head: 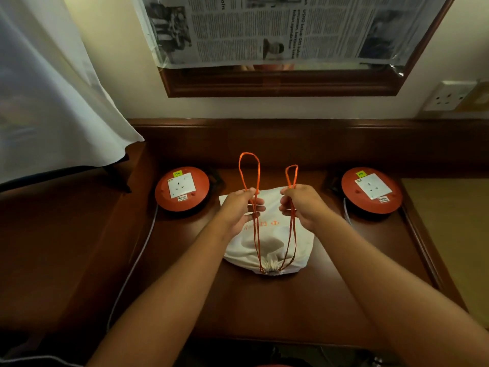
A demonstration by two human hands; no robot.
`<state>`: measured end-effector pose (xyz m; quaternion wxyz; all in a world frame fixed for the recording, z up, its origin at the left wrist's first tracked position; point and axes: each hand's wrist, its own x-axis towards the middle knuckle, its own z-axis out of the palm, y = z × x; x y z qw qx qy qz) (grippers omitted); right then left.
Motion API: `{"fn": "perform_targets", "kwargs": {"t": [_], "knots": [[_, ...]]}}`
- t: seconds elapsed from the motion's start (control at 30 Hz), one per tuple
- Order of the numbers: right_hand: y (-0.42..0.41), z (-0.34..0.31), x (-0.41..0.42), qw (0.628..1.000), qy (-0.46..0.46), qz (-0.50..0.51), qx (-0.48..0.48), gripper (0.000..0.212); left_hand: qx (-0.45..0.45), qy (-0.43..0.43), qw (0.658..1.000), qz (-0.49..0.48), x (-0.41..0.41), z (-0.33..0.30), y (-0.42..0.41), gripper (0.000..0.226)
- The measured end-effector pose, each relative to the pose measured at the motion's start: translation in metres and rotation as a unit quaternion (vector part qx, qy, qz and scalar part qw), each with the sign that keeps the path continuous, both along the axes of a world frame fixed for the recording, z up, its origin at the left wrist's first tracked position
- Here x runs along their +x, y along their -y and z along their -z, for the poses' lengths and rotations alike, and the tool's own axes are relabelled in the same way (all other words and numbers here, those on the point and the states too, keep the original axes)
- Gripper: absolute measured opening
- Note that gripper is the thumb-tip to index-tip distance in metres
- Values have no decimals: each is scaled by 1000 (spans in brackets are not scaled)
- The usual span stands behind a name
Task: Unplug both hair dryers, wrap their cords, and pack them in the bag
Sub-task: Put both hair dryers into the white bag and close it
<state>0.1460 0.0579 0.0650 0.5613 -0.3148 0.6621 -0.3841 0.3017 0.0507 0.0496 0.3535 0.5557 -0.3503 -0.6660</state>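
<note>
Bag [267, 250] is sitting in the middle of the dark wooden desk [330, 295], white cloth, mouth cinched tight at the near end. Left hand [242, 207] is pinched closed around one orange drawstring [255, 234], right hand [301, 205] is closed around the other drawstring [291, 234], both cords pulled up with loops poking above the fists. Red extension reel [182, 189] sits left of it, another reel [371, 190] on the right, sockets showing no plugs.
</note>
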Motion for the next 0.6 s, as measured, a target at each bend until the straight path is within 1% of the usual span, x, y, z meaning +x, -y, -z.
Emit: {"fn": "perform_targets", "kwargs": {"t": [0.13, 0.23, 0.33, 0.43, 0.53, 0.6], "knots": [[40, 9, 1, 998, 23, -5, 58, 16, 35, 4, 999, -1, -2, 7, 37, 33], [66, 24, 0, 996, 36, -8, 79, 26, 56, 8, 998, -1, -4, 20, 64, 37], [88, 38, 2, 995, 30, -11, 91, 34, 76, 23, 997, 5, -8, 37, 88, 40], [106, 49, 3, 995, -3, -36, 88, 40, 87, 46, 995, 12, -10, 55, 112, 47], [118, 56, 0, 991, -71, -75, 88, 48, 84, 94, 991, 35, -10, 66, 126, 59], [123, 62, -6, 984, -126, -83, 91, 48, 85, 125, 987, 57, -4, 73, 131, 64]]}}
